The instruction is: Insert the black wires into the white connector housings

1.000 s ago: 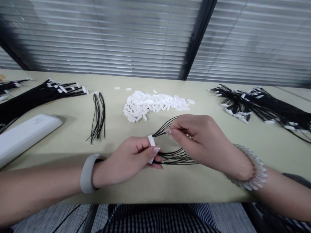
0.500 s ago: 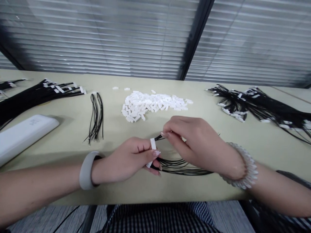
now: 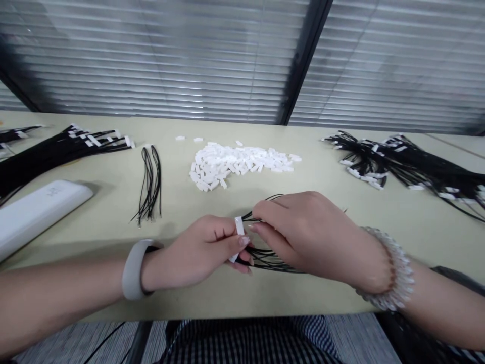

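My left hand [image 3: 204, 247] is closed on a white connector housing [image 3: 239, 226], pinched between thumb and fingers and standing nearly upright. Black wires [image 3: 265, 259] run from the housing's right side, under and behind my right hand. Just right of the housing's upper end, my right hand [image 3: 299, 227] has thumb and forefinger drawn together at a black wire [image 3: 248, 216]. The exact point of that grip is partly hidden by the fingers. Beyond both hands lies a heap of loose white connector housings [image 3: 242, 161].
A small bundle of loose black wires [image 3: 149, 184] lies left of the heap. Bundles of wires with white connectors lie at far left [image 3: 56, 151] and far right [image 3: 413, 159]. A long white case [image 3: 45, 212] rests at the left. Window blinds [image 3: 170, 65] stand behind the table.
My right hand has shifted slightly down at the wires, and a looped wire now shows above it. My left hand keeps its hold on the connector housing.
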Available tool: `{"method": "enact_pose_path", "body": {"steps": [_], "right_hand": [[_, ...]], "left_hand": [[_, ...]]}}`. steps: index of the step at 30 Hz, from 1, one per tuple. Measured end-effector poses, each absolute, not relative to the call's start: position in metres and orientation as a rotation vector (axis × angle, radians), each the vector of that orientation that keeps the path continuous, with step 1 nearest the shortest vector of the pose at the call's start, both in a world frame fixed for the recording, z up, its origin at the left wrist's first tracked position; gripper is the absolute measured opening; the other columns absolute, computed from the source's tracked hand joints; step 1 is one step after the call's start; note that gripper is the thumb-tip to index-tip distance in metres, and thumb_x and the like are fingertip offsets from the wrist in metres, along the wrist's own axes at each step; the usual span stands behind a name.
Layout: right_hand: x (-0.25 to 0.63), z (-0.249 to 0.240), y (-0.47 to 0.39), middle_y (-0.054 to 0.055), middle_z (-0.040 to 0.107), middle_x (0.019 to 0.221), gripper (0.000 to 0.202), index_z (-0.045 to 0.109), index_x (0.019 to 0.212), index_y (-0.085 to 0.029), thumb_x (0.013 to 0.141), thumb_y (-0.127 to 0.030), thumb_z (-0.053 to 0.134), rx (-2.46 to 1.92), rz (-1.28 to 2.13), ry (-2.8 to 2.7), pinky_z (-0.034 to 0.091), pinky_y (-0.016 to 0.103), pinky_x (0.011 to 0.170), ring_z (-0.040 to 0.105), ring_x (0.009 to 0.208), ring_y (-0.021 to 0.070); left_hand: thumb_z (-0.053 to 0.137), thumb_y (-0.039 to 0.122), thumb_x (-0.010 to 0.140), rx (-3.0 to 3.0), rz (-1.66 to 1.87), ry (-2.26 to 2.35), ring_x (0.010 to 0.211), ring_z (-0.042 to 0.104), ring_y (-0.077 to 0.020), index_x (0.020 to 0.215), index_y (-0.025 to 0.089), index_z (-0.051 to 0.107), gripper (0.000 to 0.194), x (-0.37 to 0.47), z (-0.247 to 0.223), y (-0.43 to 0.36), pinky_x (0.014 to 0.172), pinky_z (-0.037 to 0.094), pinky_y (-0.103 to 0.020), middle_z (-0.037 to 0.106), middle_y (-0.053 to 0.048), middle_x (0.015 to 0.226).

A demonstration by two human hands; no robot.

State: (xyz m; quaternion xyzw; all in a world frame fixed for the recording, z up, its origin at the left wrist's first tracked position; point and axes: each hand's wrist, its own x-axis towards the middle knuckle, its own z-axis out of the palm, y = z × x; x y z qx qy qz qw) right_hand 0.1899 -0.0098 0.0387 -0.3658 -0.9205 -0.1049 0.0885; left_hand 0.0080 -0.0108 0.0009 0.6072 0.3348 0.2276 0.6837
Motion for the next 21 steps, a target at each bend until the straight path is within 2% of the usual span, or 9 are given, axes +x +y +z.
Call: {"method": "enact_pose_path", "body": {"steps": [5,11,14,17,19,21], "right_hand": [[0.189,0.027,-0.006,-0.003,0.042,0.054,0.012,0.038,0.063,-0.018,0.073,-0.012,0.038,-0.91,-0.453,-2.653,0.016,0.023,0.05,0.031,0.052,0.0086],[0.183,0.016,-0.005,-0.003,0.046,0.053,0.015,0.048,0.066,-0.018,0.071,-0.009,0.038,-0.851,-0.322,-2.577,0.024,0.022,0.049,0.036,0.051,0.0076],[0.186,0.026,-0.003,-0.003,0.051,0.056,0.016,0.053,0.068,-0.017,0.078,-0.015,0.041,-0.886,-0.157,-2.519,0.031,0.019,0.05,0.043,0.053,0.0063],[0.202,0.043,0.003,-0.001,0.056,0.064,0.015,0.055,0.072,-0.015,0.08,-0.026,0.048,-0.969,0.078,-2.225,0.038,0.017,0.053,0.049,0.057,0.005],[0.218,0.05,0.012,-0.002,0.053,0.058,0.02,0.053,0.068,-0.015,0.079,-0.03,0.048,-1.138,0.16,-2.023,0.036,0.016,0.047,0.047,0.053,0.0049],[0.231,0.05,0.021,-0.004,0.049,0.051,0.024,0.054,0.061,-0.015,0.078,-0.031,0.05,-1.273,0.304,-2.184,0.032,0.015,0.041,0.043,0.046,0.0035]], "left_hand": [[0.045,0.023,0.082,1.408,0.502,0.786,0.067,0.06,-0.0109,0.069,0.012,0.058,0.021,0.009,0.0,-0.01,0.067,0.052,-0.025,0.06,-0.001,0.068],[0.045,0.024,0.081,1.471,0.487,0.765,0.066,0.061,-0.012,0.067,0.012,0.06,0.024,0.008,0.001,-0.012,0.066,0.052,-0.025,0.062,-0.002,0.068],[0.047,0.026,0.081,1.431,0.538,0.797,0.067,0.062,-0.0117,0.068,0.013,0.058,0.022,0.007,0.0,-0.012,0.066,0.052,-0.024,0.061,-0.001,0.068],[0.048,0.029,0.081,1.393,0.675,0.891,0.065,0.062,-0.0103,0.076,0.014,0.058,0.018,0.007,-0.001,-0.012,0.062,0.052,-0.022,0.062,-0.001,0.074],[0.047,0.03,0.081,1.457,0.763,0.974,0.057,0.06,-0.008,0.08,0.015,0.058,0.019,0.006,-0.001,-0.013,0.055,0.051,-0.019,0.063,-0.001,0.076],[0.046,0.028,0.082,1.574,0.818,1.034,0.05,0.057,-0.006,0.081,0.014,0.058,0.018,0.005,0.0,-0.014,0.051,0.048,-0.018,0.063,-0.001,0.076]]}}
